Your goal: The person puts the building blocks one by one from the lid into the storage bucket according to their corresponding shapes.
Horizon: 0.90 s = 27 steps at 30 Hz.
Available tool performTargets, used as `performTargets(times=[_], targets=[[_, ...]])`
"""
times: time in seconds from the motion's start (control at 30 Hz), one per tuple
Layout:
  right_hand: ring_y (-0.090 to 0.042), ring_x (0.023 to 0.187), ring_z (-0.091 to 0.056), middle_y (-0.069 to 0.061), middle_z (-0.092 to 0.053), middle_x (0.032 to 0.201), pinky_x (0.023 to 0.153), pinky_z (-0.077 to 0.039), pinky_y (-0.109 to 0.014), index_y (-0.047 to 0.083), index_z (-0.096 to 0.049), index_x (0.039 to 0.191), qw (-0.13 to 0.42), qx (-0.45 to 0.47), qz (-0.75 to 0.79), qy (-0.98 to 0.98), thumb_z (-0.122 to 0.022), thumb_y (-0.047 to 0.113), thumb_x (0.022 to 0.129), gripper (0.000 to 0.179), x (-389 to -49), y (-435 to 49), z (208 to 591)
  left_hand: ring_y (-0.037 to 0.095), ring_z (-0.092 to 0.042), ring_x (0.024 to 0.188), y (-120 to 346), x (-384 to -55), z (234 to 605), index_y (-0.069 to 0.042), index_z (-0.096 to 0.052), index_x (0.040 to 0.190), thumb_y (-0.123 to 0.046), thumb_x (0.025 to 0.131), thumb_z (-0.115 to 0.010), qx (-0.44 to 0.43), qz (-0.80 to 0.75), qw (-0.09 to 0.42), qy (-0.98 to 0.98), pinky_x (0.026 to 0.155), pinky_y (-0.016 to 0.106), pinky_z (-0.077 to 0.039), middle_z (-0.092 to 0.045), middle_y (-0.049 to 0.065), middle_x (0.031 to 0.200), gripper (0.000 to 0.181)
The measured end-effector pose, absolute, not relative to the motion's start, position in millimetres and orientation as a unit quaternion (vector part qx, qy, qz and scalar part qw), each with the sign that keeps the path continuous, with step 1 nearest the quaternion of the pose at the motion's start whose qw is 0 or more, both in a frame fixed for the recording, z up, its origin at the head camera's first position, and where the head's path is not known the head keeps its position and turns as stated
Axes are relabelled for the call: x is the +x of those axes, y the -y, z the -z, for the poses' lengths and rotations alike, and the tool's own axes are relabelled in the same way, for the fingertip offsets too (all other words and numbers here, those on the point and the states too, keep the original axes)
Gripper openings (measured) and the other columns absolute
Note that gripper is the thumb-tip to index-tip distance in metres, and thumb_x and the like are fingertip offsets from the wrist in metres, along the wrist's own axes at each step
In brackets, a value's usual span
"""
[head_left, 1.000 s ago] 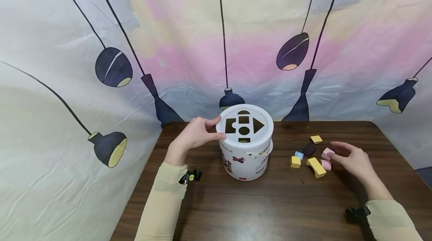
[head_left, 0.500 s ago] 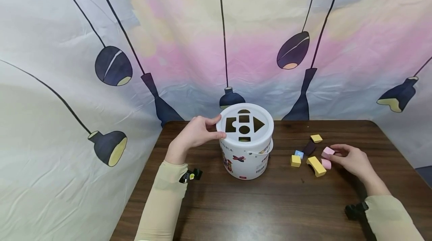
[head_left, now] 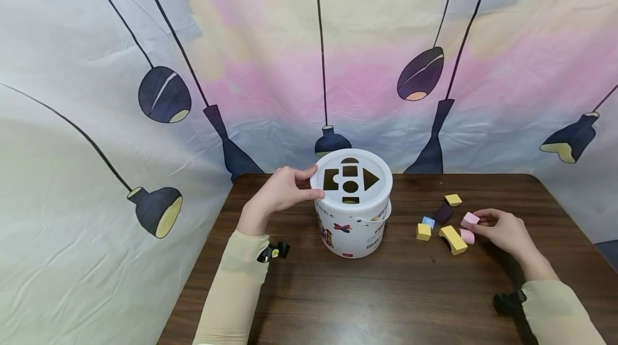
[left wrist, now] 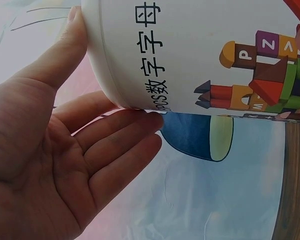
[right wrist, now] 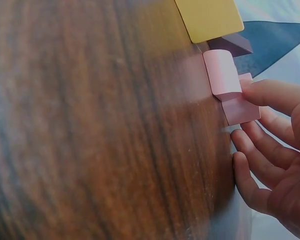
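Observation:
A white lidded bucket (head_left: 351, 227) stands upright on the table, its lid (head_left: 379, 165) cut with shaped holes. My left hand (head_left: 277, 192) holds the lid's left edge between thumb and forefinger; the left wrist view shows the other fingers nearly straight against or beside the bucket wall. At the right, my right hand (head_left: 504, 232) pinches a pink block (right wrist: 242, 107) with flat faces, low over the table. Just in front of it lies a pink block with a rounded side (right wrist: 222, 72), close to my thumb. A yellow arch block (head_left: 453, 240) is to their left.
Left of the arch are a yellow cube (head_left: 423, 232) and a small blue block (head_left: 428, 222). Behind these lie a dark brown block (head_left: 443, 213) and another yellow block (head_left: 453, 200). A printed curtain (head_left: 270, 39) hangs behind the wooden table (head_left: 367, 302).
My right fingers have drawn in around the flat-faced pink block, which has shifted only slightly. The left hand and the bucket keep their places.

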State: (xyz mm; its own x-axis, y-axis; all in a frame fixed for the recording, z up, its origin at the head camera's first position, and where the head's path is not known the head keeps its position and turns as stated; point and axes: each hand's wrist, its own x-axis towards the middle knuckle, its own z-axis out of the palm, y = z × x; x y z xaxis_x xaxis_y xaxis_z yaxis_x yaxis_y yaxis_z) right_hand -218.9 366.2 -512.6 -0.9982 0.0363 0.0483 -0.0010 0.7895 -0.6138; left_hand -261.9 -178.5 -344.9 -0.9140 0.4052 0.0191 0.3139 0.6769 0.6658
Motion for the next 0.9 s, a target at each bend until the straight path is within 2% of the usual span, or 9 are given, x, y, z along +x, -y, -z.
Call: performTargets(times=[0.23,0.9], targets=[[-0.040,0.095,-0.072,-0.025,-0.075,0.104,0.071,-0.054,-0.037,-0.012,-0.069,0.123,0.027,-0.014,-0.322,0.946,-0.084,0.038,0.095,0.060,-218.4,-367.0,509.4,0.021,-0.052,0.143,178.0,-261.4,344.5,-0.021,-0.054,0.155,-0.051,0.088,-0.088,0.196,-0.353,0.067,-0.913,0.108,0.043,-0.051,-0.057,0.008,0.153,0.081],[-0.039,0.094,-0.069,-0.025,-0.074,0.105,0.071,-0.052,-0.037,-0.012,-0.068,0.125,0.027,-0.010,-0.322,0.946,-0.083,0.032,0.095,0.054,-219.0,-369.0,511.6,0.021,-0.053,0.142,177.8,-260.4,344.2,-0.023,-0.055,0.154,-0.050,0.088,-0.089,0.193,-0.350,0.063,-0.915,0.108,0.043,-0.051,-0.058,0.010,0.152,0.079]])
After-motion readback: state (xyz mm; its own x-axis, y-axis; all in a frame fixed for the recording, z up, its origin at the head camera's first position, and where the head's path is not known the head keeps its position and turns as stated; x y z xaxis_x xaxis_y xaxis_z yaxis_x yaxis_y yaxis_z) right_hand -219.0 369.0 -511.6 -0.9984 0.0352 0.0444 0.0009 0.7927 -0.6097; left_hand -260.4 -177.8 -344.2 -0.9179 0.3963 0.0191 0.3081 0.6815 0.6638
